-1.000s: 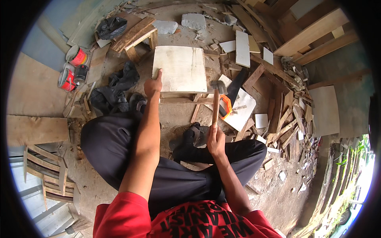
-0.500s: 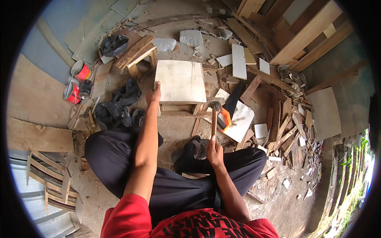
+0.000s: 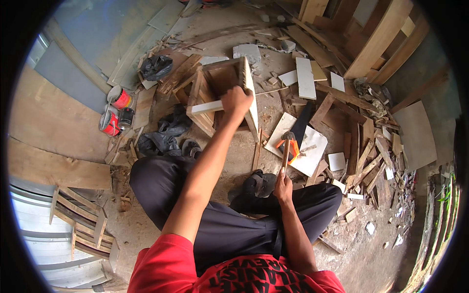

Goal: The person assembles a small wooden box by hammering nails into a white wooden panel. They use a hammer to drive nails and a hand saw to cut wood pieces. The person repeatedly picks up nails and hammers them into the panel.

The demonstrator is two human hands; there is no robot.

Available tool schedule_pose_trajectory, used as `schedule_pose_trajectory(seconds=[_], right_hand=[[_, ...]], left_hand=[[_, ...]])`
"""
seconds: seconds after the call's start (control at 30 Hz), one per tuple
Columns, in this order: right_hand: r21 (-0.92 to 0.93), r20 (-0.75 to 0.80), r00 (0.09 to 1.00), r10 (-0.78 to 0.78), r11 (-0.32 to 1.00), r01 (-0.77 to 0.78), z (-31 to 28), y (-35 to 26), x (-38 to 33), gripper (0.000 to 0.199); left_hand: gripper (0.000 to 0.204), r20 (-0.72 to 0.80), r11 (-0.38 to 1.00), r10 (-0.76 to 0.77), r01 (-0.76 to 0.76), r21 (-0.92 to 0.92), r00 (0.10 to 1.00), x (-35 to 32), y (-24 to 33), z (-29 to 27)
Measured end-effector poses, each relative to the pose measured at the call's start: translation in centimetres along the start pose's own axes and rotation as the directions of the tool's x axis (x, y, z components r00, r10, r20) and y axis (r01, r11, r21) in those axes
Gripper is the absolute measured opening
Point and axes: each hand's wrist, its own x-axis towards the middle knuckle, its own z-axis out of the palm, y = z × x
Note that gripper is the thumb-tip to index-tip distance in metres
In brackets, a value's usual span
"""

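Observation:
A small wooden stool frame (image 3: 202, 84) with a pale board (image 3: 250, 83) as its top stands tipped on its side in front of me, the board now facing right. My left hand (image 3: 237, 101) is closed around the stool's edge by the board, beside a pale crosspiece (image 3: 207, 107). My right hand (image 3: 283, 186) grips a hammer (image 3: 286, 157) by its wooden handle, head upward, above my right leg. Behind the hammer, a handsaw (image 3: 303, 118) with an orange handle lies on a white board (image 3: 315, 155).
Wood offcuts (image 3: 364, 163) are heaped on the right. Paint cans (image 3: 118, 97) and black plastic bags (image 3: 159, 135) sit on the left. A grey block (image 3: 247, 52) lies beyond the stool. Planks (image 3: 378, 41) lean at the far right. A slatted wooden piece (image 3: 80, 219) is at the lower left.
The stool has been turned from board-up onto its side, with its open frame now showing. My left hand moved right and forward with it. The hammer stays in my right hand.

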Motion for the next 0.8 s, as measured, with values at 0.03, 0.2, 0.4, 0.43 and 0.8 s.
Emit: schedule_pose_trajectory(seconds=[0.03,0.2,0.4,0.43,0.8], right_hand=[[-0.015,0.004,1.0,0.001,1.0,-0.001,-0.3,0.7,0.7,0.058],[-0.006,0.02,0.998,0.066,0.998,-0.066,0.3,1.0,0.3,0.057],[0.18,0.009,0.988,0.156,0.971,-0.155,-0.8,-0.6,-1.0,0.057],[0.199,0.021,0.985,0.17,0.965,-0.17,-0.9,-1.6,-1.1,0.057],[0.102,-0.016,0.983,0.184,0.978,-0.182,-0.6,-1.5,-1.0,0.064]], left_hand=[[0.042,0.025,0.998,0.066,-0.066,0.008,0.998,-1.8,1.1,1.4],[0.053,-0.088,0.939,0.318,-0.301,0.165,0.944,-5.5,3.5,7.6],[0.054,-0.07,0.94,0.325,-0.314,0.135,0.943,-5.7,1.4,7.1],[0.049,-0.024,0.934,0.35,-0.347,0.088,0.936,-5.6,0.8,7.0],[0.017,-0.576,0.721,0.25,-0.547,-0.426,0.778,-5.5,-0.9,3.4]])
